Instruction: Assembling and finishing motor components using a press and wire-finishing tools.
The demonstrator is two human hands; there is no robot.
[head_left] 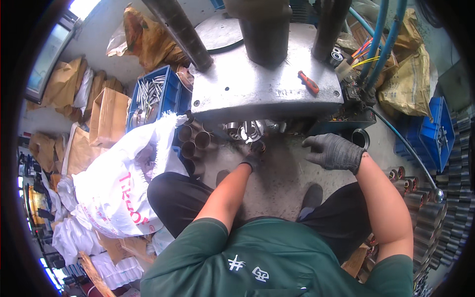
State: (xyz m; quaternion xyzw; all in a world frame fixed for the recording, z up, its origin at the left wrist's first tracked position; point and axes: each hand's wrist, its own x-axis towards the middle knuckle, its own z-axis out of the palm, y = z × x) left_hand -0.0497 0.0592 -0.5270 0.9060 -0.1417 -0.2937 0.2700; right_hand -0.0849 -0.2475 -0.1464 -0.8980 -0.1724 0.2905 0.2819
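Note:
My left hand (255,157), in a dark glove, reaches under the front edge of a thick metal press plate (267,91). Just past its fingertips is a shiny round metal part (251,131) with a dark opening. Shadow hides most of these fingers, so their grip cannot be made out. My right hand (336,151), in a grey glove, hangs in the air in front of the plate's right side. Its fingers are loosely bent and apart, with nothing in them. A dark metal ring or tube (360,138) stands beyond its wrist.
An orange-handled screwdriver (308,82) lies on the plate. Steel columns (180,34) rise from it. At left are a blue bin (170,94) of metal rods, open tubes (202,140) and a white woven sack (118,183). Stacked metal cylinders (428,213) and a blue crate (435,133) are at right.

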